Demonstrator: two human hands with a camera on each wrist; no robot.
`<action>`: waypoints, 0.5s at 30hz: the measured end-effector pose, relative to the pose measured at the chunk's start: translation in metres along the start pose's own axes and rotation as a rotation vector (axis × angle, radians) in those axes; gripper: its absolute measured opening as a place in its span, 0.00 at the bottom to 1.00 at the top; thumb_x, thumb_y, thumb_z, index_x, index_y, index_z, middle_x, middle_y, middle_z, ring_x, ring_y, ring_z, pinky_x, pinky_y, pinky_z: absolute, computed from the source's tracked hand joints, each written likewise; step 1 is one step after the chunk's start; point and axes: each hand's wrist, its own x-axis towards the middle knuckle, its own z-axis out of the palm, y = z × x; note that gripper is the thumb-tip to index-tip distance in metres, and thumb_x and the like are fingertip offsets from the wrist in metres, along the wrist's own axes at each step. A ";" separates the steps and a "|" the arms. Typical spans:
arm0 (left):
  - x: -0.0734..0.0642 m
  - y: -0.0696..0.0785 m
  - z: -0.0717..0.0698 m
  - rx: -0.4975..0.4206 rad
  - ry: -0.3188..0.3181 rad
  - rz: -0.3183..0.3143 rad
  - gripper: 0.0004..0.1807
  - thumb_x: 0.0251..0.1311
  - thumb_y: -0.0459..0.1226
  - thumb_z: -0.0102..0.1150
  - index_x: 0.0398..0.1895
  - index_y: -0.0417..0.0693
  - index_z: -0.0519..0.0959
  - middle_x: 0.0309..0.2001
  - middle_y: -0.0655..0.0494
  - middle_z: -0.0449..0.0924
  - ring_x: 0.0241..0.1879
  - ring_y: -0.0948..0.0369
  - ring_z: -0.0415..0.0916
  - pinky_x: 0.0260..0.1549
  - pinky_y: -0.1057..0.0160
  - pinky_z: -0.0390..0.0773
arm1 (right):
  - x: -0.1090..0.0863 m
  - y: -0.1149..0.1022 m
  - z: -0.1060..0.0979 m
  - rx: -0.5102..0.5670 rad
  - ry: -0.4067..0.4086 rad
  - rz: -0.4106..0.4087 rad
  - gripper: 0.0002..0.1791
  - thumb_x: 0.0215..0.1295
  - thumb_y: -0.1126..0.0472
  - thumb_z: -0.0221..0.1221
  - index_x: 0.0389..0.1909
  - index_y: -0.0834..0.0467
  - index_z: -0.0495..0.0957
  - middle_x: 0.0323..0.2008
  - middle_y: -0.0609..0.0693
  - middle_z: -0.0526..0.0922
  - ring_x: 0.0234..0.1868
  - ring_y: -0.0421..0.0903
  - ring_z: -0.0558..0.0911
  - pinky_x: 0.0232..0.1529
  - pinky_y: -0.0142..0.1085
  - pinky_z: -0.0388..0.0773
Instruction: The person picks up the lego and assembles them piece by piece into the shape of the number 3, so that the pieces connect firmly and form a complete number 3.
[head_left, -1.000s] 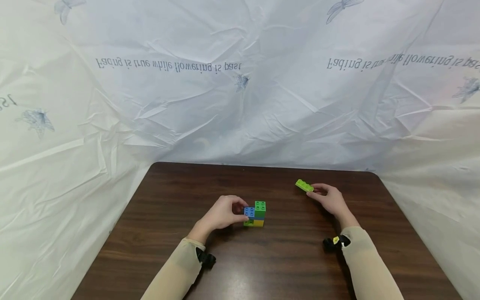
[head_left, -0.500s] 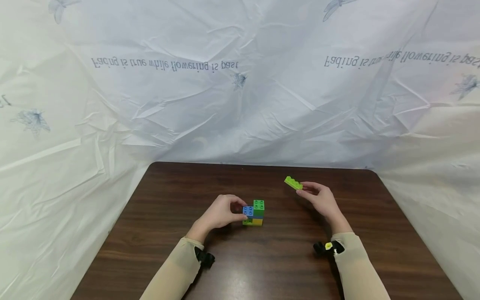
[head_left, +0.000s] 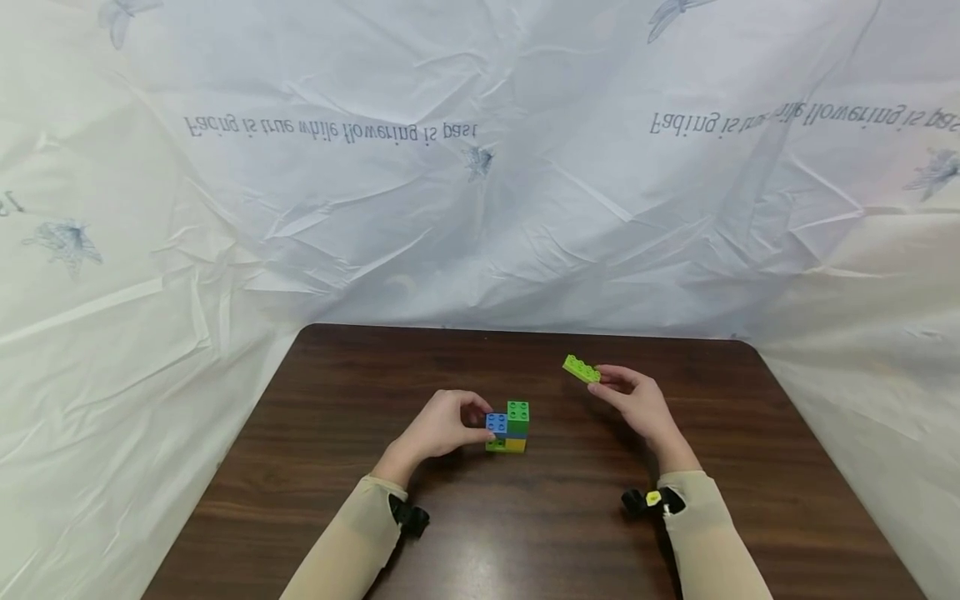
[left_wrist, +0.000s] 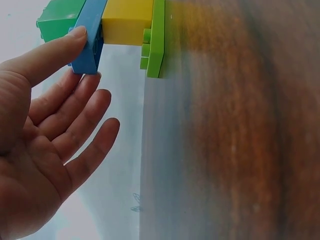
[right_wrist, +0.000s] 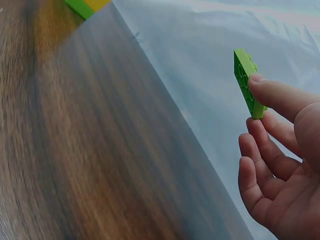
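Note:
A small stack of toy building bricks stands on the table near its middle. Its bottom is a flat lime-green brick (left_wrist: 157,40), with a yellow brick (left_wrist: 127,22) on it, a blue brick (left_wrist: 90,37) across that, and a green brick (left_wrist: 60,20) on top at the right. With thumb and fingertips my left hand (head_left: 442,425) pinches the left end of the blue brick. Farther back and right, my right hand (head_left: 641,404) pinches one end of another flat lime-green brick (head_left: 581,368), held tilted above the table, studs up.
The dark wood table (head_left: 337,533) has rounded far corners. Behind it and at both sides hangs a creased white plastic sheet (head_left: 390,208) with printed lettering. Black cameras are strapped at the left wrist (head_left: 409,517) and the right wrist (head_left: 647,502).
My right hand has moved left with the flat lime-green brick, mostly in the first half second, then only slightly. The left hand stays on the stack; the view has shifted a little.

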 end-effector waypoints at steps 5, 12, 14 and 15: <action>0.000 0.000 -0.001 -0.004 -0.004 -0.003 0.17 0.62 0.45 0.80 0.50 0.54 0.88 0.41 0.65 0.84 0.40 0.64 0.79 0.41 0.59 0.82 | -0.005 -0.009 0.001 0.034 -0.003 -0.002 0.34 0.72 0.45 0.71 0.71 0.58 0.79 0.61 0.58 0.83 0.59 0.51 0.82 0.50 0.40 0.82; 0.001 0.000 -0.001 -0.005 -0.010 0.001 0.17 0.62 0.46 0.80 0.50 0.54 0.88 0.40 0.66 0.83 0.40 0.64 0.79 0.42 0.60 0.82 | -0.007 -0.013 0.003 0.040 -0.002 -0.032 0.32 0.70 0.46 0.72 0.68 0.58 0.81 0.59 0.58 0.84 0.58 0.52 0.83 0.48 0.34 0.81; 0.001 -0.001 -0.001 -0.004 -0.010 0.002 0.17 0.61 0.46 0.80 0.50 0.54 0.88 0.40 0.66 0.83 0.39 0.65 0.80 0.42 0.60 0.82 | -0.007 -0.015 0.005 0.029 -0.006 -0.043 0.31 0.70 0.45 0.72 0.67 0.58 0.82 0.58 0.58 0.84 0.57 0.52 0.83 0.47 0.33 0.81; 0.001 -0.001 -0.001 -0.003 -0.010 0.002 0.17 0.61 0.46 0.80 0.50 0.54 0.88 0.40 0.66 0.83 0.39 0.65 0.80 0.42 0.60 0.82 | -0.008 -0.016 0.006 0.025 -0.008 -0.048 0.31 0.70 0.45 0.72 0.66 0.58 0.83 0.58 0.58 0.85 0.57 0.52 0.83 0.47 0.33 0.81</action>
